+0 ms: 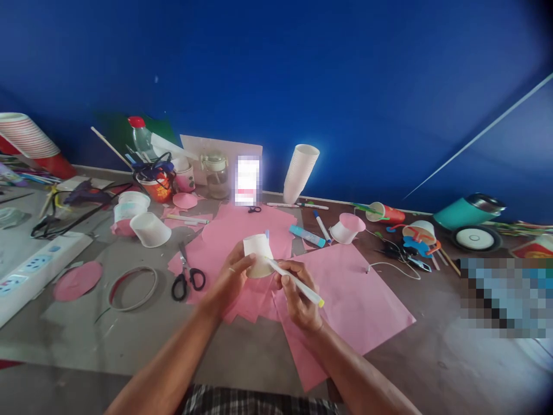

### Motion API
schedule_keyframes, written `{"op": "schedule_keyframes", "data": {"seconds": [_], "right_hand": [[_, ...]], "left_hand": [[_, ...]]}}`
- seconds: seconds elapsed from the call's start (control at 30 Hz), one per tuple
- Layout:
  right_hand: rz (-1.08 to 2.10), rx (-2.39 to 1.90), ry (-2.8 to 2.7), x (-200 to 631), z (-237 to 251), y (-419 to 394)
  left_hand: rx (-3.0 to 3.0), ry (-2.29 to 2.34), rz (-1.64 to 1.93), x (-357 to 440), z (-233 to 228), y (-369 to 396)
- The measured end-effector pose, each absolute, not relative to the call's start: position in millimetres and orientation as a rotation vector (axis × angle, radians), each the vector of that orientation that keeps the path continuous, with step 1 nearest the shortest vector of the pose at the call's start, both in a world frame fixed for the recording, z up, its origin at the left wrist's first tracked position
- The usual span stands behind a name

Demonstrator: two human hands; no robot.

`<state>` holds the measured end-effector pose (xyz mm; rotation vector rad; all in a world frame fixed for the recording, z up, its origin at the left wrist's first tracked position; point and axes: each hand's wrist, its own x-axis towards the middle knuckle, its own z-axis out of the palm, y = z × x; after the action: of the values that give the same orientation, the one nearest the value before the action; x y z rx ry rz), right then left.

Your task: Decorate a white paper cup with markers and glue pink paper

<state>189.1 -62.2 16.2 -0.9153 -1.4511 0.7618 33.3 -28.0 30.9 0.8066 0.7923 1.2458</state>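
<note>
Two hands work mid-desk: left hand (235,275) fingers clamp a cup (258,255), right hand (298,294) fingers pinch a pen (296,282) against it.

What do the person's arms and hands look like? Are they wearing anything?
Both forearms are bare, with no sleeves showing. The left hand has a thin ring on one finger. The right hand shows no ring or glove. No watch or bracelet is visible.
</note>
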Motion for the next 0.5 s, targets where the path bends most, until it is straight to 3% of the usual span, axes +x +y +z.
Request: {"op": "schedule_keyframes", "data": {"seconds": [0.5], "right_hand": [[0.749,-0.948,-1.496,189.3,18.9,-62.2]], "left_hand": [[0.808,0.798,1.241,33.5,32.4,-29.0]]}}
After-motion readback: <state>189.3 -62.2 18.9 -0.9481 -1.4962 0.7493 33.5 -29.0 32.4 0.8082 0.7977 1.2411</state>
